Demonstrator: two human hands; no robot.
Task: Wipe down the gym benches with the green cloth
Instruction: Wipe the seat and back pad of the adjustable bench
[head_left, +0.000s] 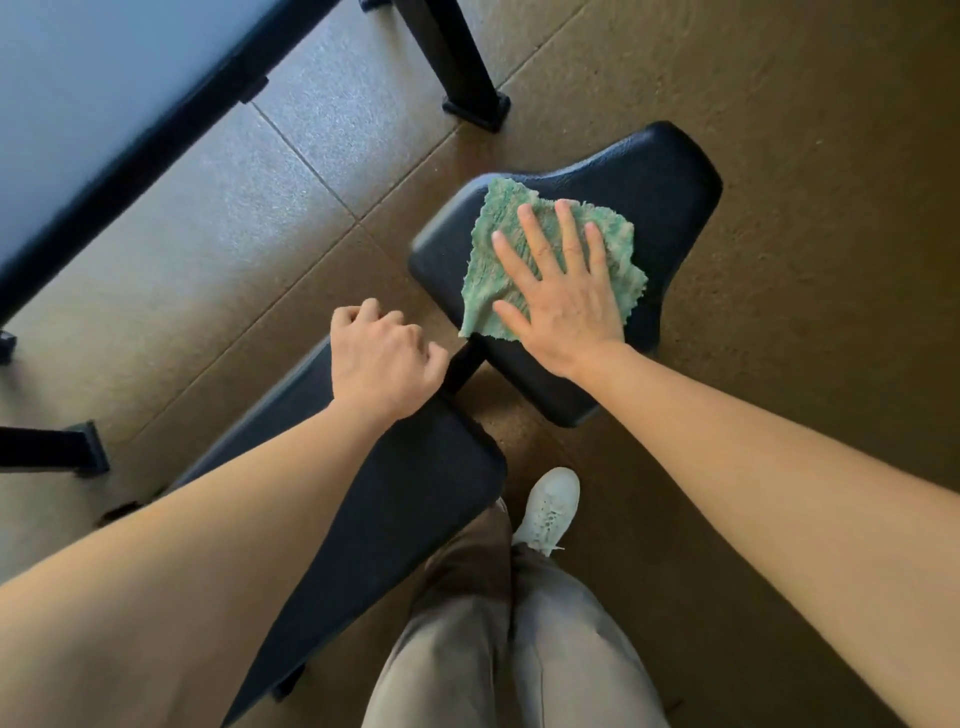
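Our right hand (563, 304) presses flat, fingers spread, on the green cloth (498, 249) atop the black seat pad (670, 176). Our left hand (382, 358), fingers curled and gripping nothing, rests at the end of the long bench pad (405, 499). We can read no writing.

Green cloth (496, 244): near half hidden under the flat right hand (558, 291); underside unseen.
Seat pad (660, 176): surface beneath cloth and palm hidden; near corner covered by the right forearm.
Long bench pad (395, 499): far end under the curled left hand (382, 358); lower end cut off by the bottom edge.
Left fingertips: tucked out of sight beyond the knuckles.
Black frame (457, 57), far from the cloth: blurred, cut by the top edge.
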